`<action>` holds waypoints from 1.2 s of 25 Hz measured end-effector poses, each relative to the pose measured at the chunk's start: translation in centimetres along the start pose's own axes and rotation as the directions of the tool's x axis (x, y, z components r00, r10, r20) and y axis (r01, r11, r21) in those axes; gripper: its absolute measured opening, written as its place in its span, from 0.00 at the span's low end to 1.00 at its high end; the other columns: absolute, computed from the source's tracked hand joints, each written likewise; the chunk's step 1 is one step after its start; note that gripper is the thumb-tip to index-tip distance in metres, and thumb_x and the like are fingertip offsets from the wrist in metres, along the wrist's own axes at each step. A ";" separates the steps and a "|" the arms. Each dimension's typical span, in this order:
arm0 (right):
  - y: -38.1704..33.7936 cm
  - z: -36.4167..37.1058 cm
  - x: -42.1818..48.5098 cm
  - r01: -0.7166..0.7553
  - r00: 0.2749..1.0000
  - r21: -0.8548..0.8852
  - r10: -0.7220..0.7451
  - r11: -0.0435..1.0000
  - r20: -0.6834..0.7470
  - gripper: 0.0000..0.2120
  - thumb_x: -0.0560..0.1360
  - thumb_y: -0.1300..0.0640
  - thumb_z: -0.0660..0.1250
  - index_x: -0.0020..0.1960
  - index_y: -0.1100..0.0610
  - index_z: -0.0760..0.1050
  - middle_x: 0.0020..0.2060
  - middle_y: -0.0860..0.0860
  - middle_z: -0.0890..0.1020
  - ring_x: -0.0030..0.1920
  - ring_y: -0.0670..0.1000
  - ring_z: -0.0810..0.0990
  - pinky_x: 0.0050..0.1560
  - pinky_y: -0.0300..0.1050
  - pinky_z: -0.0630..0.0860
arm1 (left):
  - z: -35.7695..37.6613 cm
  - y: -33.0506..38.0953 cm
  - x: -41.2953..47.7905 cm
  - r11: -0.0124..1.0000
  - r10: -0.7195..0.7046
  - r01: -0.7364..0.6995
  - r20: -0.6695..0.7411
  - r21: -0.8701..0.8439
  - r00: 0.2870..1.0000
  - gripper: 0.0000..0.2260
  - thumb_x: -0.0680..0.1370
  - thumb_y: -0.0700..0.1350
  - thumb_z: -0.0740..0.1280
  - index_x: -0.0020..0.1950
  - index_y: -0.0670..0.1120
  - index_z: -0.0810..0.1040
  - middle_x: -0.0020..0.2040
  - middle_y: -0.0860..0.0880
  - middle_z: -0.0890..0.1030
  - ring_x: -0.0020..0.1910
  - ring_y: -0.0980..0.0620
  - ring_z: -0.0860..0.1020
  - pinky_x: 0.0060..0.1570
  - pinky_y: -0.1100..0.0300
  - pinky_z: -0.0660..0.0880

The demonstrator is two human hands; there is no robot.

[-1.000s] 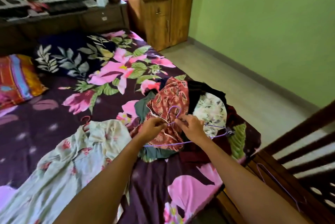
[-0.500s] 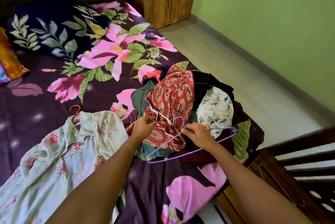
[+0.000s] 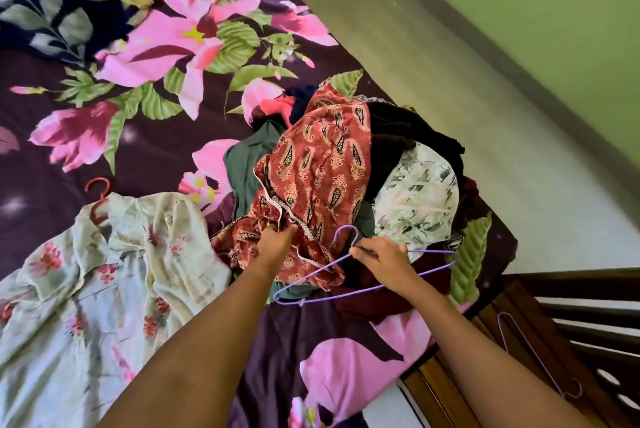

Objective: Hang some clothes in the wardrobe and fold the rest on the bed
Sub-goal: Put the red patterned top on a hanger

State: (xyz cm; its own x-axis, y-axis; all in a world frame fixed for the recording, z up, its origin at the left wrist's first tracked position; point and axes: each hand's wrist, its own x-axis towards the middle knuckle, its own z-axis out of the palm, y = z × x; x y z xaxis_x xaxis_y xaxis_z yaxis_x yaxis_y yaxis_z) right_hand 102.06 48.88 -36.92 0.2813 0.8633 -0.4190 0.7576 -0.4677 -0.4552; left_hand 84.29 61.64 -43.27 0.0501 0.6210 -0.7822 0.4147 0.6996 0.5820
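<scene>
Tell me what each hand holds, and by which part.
The right hand pinches the purple hanger at its neck, just below the hook. The left hand grips the red paisley garment at its lace-trimmed edge.

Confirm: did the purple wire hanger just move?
Yes: purple wire hanger slid toward the person, its hook from beside the white leaf-print garment to below it.

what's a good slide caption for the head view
Left hand grips a red paisley garment atop the clothes pile while right hand holds a purple hanger.

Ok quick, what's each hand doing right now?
Left hand: gripping the red patterned garment.
Right hand: holding the purple hanger.
</scene>
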 end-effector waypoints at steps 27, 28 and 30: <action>-18.4 -13.6 -11.0 0.665 0.710 0.127 -0.570 0.736 -0.413 0.19 0.74 0.41 0.63 0.41 0.57 0.77 0.26 0.52 0.72 0.28 0.48 0.67 0.33 0.48 0.66 | -18.6 15.5 -26.8 0.460 0.883 -0.878 -0.172 0.129 0.437 0.06 0.78 0.43 0.66 0.50 0.41 0.79 0.43 0.44 0.80 0.42 0.48 0.78 0.44 0.55 0.75; -19.6 -14.2 -11.4 0.687 0.701 0.164 -0.587 0.708 -0.404 0.16 0.74 0.43 0.65 0.41 0.56 0.75 0.26 0.54 0.70 0.27 0.50 0.65 0.32 0.47 0.65 | -19.4 15.7 -28.1 0.434 0.899 -0.893 -0.127 0.123 0.420 0.05 0.78 0.42 0.66 0.48 0.41 0.78 0.42 0.44 0.80 0.40 0.49 0.78 0.42 0.57 0.75; -22.0 -15.2 -12.1 0.717 0.690 0.224 -0.623 0.661 -0.370 0.10 0.75 0.48 0.68 0.44 0.55 0.73 0.26 0.50 0.66 0.27 0.48 0.63 0.31 0.43 0.63 | -20.9 15.6 -30.8 0.362 0.931 -0.922 0.004 0.138 0.366 0.03 0.78 0.41 0.66 0.46 0.43 0.78 0.39 0.46 0.80 0.37 0.53 0.78 0.40 0.61 0.75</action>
State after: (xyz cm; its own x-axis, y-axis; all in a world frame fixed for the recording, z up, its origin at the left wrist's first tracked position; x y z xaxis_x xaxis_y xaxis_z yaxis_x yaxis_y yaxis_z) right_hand 90.99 51.62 -9.94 -0.0601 0.9567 0.2849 0.5702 0.2672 -0.7769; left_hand 70.28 60.85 -5.45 0.4078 0.8770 0.2541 0.2294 -0.3678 0.9011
